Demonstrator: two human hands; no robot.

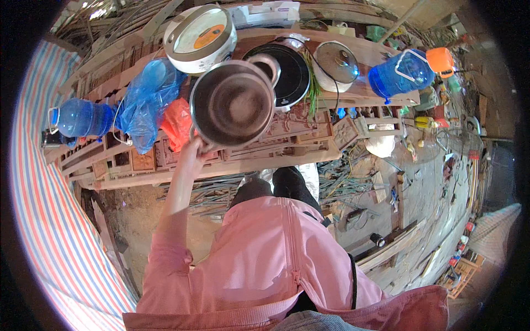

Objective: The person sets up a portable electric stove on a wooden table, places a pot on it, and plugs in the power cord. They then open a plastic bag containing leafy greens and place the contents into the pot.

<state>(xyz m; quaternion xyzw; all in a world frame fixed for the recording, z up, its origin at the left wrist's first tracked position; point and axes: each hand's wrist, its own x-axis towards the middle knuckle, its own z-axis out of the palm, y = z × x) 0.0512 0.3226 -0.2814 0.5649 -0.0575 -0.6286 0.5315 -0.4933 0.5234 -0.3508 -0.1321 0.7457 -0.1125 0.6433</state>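
My left hand point(196, 150) is closed on the near side handle of an empty-looking metal cooking pot point(232, 105). The pot is tipped so its inside faces up toward me; a brownish round patch shows on its bottom. Its other loop handle points to the far right, overlapping a round black electric cooktop point(295, 69) on the wooden table point(259, 160). Close to the pot's left side lie a red plastic bag point(176, 124) and a blue plastic bag point(144, 107). Behind it stands a white rice cooker point(223, 51). My right hand is out of the picture.
Right of the cooktop are green stalks point(313, 88) and a white pot with a glass lid point(334, 63). Blue water jugs stand at the left point(83, 117) and right point(402, 76), with an orange cup point(440, 62) by the right one. Sticks and scraps point(348, 187) litter the floor.
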